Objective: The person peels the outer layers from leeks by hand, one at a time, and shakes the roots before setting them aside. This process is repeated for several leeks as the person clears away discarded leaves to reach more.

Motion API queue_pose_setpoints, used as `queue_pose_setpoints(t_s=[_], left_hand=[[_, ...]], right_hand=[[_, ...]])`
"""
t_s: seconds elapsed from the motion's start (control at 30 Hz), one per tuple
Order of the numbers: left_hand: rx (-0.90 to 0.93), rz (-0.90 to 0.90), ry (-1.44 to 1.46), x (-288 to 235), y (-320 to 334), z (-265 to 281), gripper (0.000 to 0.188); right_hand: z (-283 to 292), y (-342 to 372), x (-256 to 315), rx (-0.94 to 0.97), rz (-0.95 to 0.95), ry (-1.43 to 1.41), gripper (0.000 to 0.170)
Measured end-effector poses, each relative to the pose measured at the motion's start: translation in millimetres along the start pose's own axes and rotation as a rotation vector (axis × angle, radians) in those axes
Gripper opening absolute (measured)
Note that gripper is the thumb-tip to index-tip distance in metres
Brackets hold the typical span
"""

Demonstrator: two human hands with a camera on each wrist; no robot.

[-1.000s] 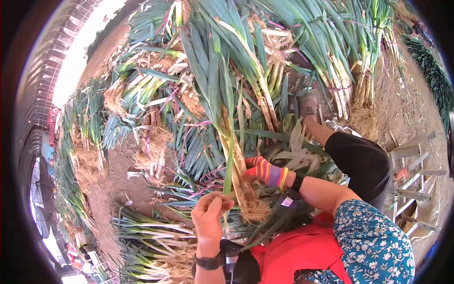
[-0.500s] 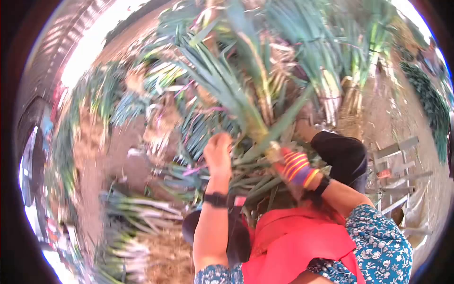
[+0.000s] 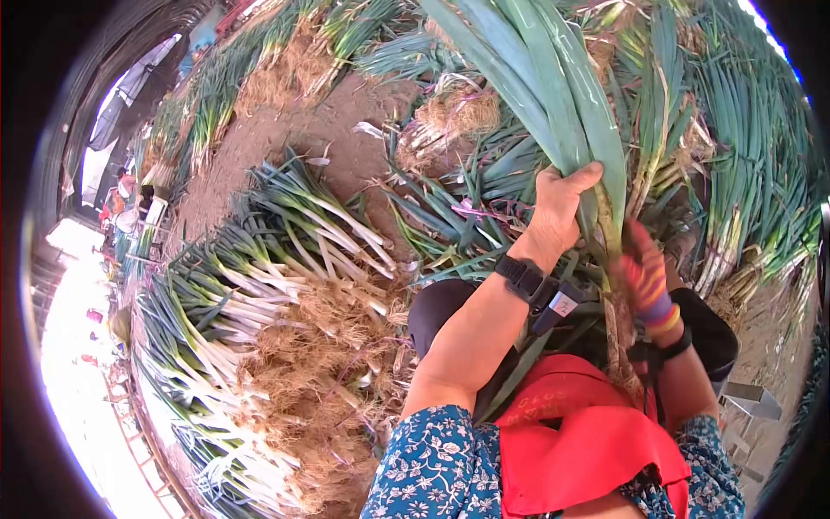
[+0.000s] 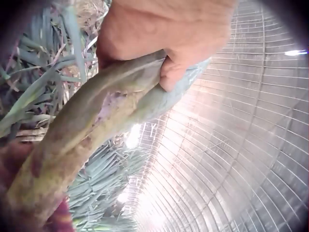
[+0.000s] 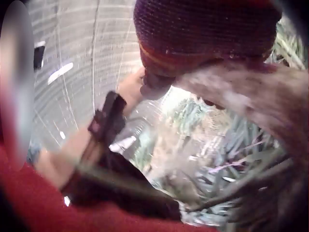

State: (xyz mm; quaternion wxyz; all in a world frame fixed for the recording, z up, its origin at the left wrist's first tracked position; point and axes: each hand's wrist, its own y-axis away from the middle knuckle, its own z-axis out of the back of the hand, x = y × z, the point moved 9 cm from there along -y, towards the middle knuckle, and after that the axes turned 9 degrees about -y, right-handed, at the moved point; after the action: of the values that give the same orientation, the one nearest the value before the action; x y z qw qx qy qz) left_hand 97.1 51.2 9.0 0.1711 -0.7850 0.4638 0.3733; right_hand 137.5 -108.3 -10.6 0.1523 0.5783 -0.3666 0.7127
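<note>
A large leek (image 3: 566, 99) stands slanted in front of the red apron (image 3: 588, 424), its broad green leaves pointing away and its soiled stem toward the lap. My bare left hand (image 3: 560, 206) grips it where the leaves fan out. In the left wrist view the thumb and fingers of that hand (image 4: 164, 29) wrap the leaf base of the leek (image 4: 91, 121). Lower down, my right hand (image 3: 650, 281), in a striped glove, holds the stem. The right wrist view shows the gloved hand (image 5: 207, 36) curled over the brownish stem (image 5: 251, 89).
A heap of leeks with white stems and matted roots (image 3: 324, 389) lies on the left. More leek bundles (image 3: 450, 125) are spread over the bare soil (image 3: 346, 112) ahead, and tall green bundles (image 3: 735, 130) stand on the right. A metal frame (image 3: 750, 402) is at lower right.
The left hand has gone from pinching a leaf strip, then being off the leek, to gripping its leaf base. The right hand keeps hold of the stem. The head view has swung left.
</note>
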Motion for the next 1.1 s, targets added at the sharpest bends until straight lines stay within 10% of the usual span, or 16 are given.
queue_pose_setpoints(t_s=[0.17,0.23,0.27,0.37,0.43,0.47,0.7,0.87,0.97,1.03,1.1], left_hand=[[-0.180,0.092,-0.059,-1.7,9.1,30.1,0.026],[-0.103,-0.290,-0.430,-31.8,16.2,32.8,0.019],[-0.176,-0.030,-0.006,-21.9,15.3,32.7,0.020],[-0.147,-0.097,-0.120,-34.9,10.7,53.0,0.013],[-0.174,-0.075,-0.023,-37.5,14.6,56.6,0.016],[-0.177,-0.092,0.007,-38.0,18.8,56.0,0.018],[-0.250,-0.192,-0.199,-18.9,33.4,48.2,0.020],[-0.234,-0.265,-0.190,-54.7,37.2,61.6,0.023],[-0.142,-0.248,-0.262,-86.4,42.2,70.8,0.031],[-0.136,-0.246,-0.224,-84.4,46.8,76.5,0.031],[-0.070,-0.249,-0.174,-76.4,50.3,72.5,0.035]], right_hand=[[-41.1,-67.0,46.9,0.092,0.215,0.281,0.036],[-46.1,-65.3,71.4,-0.049,0.217,0.244,0.028],[-37.8,-62.0,72.6,-0.162,0.189,0.214,0.027],[-36.5,-37.8,88.0,-0.086,0.106,0.229,0.026],[-42.7,-18.0,44.8,0.043,-0.469,-0.612,0.025],[-28.6,-16.6,42.6,0.083,-0.321,-0.622,0.024],[29.5,62.3,-34.5,0.254,-0.507,0.107,0.036],[86.5,179.1,-161.9,0.666,-0.531,1.040,0.038],[109.4,194.7,-161.5,1.223,-0.926,1.340,0.043],[80.9,110.7,-86.2,0.857,-0.486,1.511,0.048],[44.7,57.8,-21.9,0.613,-0.292,0.814,0.059]])
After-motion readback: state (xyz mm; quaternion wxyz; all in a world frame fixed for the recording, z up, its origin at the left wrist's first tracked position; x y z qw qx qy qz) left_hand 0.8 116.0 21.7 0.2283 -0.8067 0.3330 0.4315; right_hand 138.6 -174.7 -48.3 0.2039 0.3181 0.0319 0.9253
